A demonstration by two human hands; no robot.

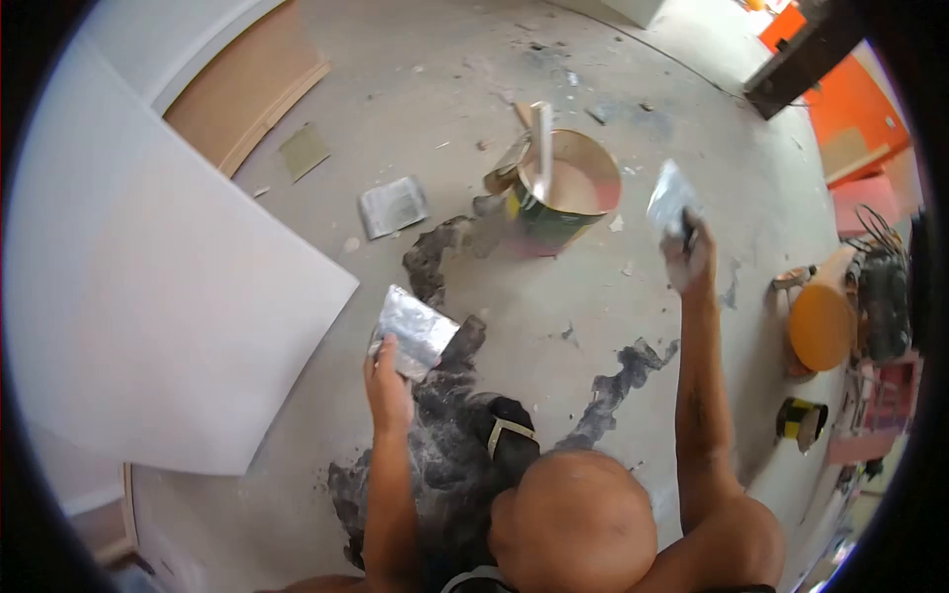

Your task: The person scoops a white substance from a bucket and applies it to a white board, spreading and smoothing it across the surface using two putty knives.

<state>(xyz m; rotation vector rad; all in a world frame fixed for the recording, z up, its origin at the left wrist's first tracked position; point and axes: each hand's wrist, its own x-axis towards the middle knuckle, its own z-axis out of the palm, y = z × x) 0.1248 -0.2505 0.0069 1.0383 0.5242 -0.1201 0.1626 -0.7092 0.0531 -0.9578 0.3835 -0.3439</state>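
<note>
Head view, looking straight down at a concrete floor [514, 296] marked with dark wet patches. We see the left hand [388, 381] with its grip closed round the handle end of a wide putty knife [415, 331], blade smeared grey-white and tilted up toward the left. Right hand [689, 259] is stretched forward, grip pinching the dark handle of a second putty knife [670, 198], blade pointing up and away. Between and beyond the hands stands an open bucket [563, 198] of pale compound with a white stir stick [542, 148] upright in it; the right-hand blade is near its rim, not touching. A large white board [168, 296] lies at left. A crumpled metallic sheet [392, 206] lies on the floor left of the bucket. An orange round stool [820, 326] sits at right.
</note>
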